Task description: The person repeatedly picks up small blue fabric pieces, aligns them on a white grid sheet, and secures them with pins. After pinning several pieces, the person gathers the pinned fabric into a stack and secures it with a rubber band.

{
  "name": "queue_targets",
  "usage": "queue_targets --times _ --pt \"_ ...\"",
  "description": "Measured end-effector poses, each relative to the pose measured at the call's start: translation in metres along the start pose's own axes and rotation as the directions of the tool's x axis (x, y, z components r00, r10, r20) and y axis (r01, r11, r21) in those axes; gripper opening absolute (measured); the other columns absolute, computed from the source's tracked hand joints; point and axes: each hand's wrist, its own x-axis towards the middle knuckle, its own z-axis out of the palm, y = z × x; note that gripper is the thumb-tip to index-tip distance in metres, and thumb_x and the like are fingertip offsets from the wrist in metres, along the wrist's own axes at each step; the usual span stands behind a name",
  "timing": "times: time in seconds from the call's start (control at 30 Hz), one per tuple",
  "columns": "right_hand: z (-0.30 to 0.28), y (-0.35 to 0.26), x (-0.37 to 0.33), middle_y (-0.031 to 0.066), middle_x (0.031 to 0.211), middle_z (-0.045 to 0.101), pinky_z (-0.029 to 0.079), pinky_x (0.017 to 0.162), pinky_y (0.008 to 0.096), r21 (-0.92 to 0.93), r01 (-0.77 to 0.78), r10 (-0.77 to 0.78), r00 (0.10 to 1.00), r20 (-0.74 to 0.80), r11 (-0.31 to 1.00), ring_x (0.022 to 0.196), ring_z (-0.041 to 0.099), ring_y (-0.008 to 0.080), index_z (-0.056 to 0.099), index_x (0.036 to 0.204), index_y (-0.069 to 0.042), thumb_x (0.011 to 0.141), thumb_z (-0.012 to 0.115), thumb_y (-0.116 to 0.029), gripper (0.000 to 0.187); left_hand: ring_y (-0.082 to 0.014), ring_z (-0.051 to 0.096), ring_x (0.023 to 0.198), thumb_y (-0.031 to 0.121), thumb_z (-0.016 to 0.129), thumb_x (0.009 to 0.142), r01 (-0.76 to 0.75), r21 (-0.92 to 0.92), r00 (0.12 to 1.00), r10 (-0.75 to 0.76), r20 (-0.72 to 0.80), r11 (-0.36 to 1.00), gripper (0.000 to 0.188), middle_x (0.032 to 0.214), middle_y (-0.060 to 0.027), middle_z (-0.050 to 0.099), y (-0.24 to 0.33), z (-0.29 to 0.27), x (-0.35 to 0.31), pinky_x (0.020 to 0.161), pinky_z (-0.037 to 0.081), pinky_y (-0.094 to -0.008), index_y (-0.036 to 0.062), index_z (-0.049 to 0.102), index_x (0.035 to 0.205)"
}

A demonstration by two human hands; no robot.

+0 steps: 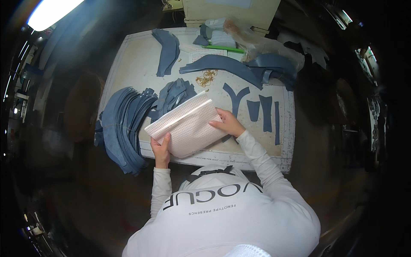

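Observation:
Between my two hands is a stack of white sheets covered in small red printed marks, held tilted above the near part of the table. My left hand grips its lower left edge, thumb on top. At the right edge, my right hand pinches the sheets with its thumb over them and the fingers partly hidden beneath. Just left of the sheets lies a crumpled bundle of blue pieces. A large tied stack of curved blue pieces overhangs the table's left side.
Cut blue pieces lie flat on the white table to the right. Yellow rubber bands sit near the middle. Long curved blue pieces, a green strip and clear plastic are at the back. A pale cabinet stands beyond.

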Motion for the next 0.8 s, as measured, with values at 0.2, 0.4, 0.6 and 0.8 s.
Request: queue_targets --times 0.2,0.4,0.6,0.8 --pt "-0.082 -0.05 0.074 0.0089 0.104 0.068 0.049 0.084 0.0268 -0.043 0.272 -0.274 0.93 -0.246 0.961 0.092 0.062 0.0139 0.057 0.12 0.004 0.087 0.066 -0.007 0.036 -0.0236 0.058 0.112 0.01 0.054 0.096 -0.025 0.164 0.997 0.035 -0.063 0.986 0.049 0.138 -0.016 0.047 0.022 0.018 0.006 0.091 0.049 -0.0314 0.0072 0.035 0.142" --pt "-0.213 -0.106 0.207 0.0144 0.119 0.059 0.044 0.091 0.0347 0.043 0.32 -0.186 0.649 -0.738 0.946 0.106 0.057 0.0257 0.052 0.122 0.003 0.087 0.054 0.001 0.035 -0.0143 0.062 0.096 0.016 0.052 0.098 0.148 0.154 0.956 -0.102 -0.275 0.977 0.022 0.109 -0.0092 0.064 0.025 -0.015 -0.008 0.082 0.05 -0.0246 0.0045 0.055 0.117" --pt "-0.281 -0.064 0.264 0.0116 0.113 0.059 0.05 0.085 0.0356 0.056 0.008 0.044 0.495 -0.868 0.998 0.107 0.059 0.0274 0.058 0.118 0.001 0.082 0.063 -0.005 0.036 -0.0124 0.062 0.091 0.014 0.051 0.098 0.183 0.16 0.939 -0.125 -0.319 0.97 0.018 0.103 -0.0076 0.065 0.026 -0.029 -0.019 0.081 0.05 -0.0242 0.0044 0.057 0.113" --pt "-0.281 -0.067 0.205 0.0209 0.123 0.057 0.043 0.099 0.0405 -0.759 -0.122 -0.702 0.312 -0.641 0.639 0.116 0.053 0.0367 0.058 0.121 -0.007 0.078 0.067 -0.019 0.045 -0.0119 0.063 0.086 0.013 0.053 0.098 0.144 0.311 0.967 -0.066 -0.248 0.939 0.019 0.101 -0.0083 0.067 0.032 -0.023 0.002 0.079 0.049 -0.024 0.0024 0.058 0.112"
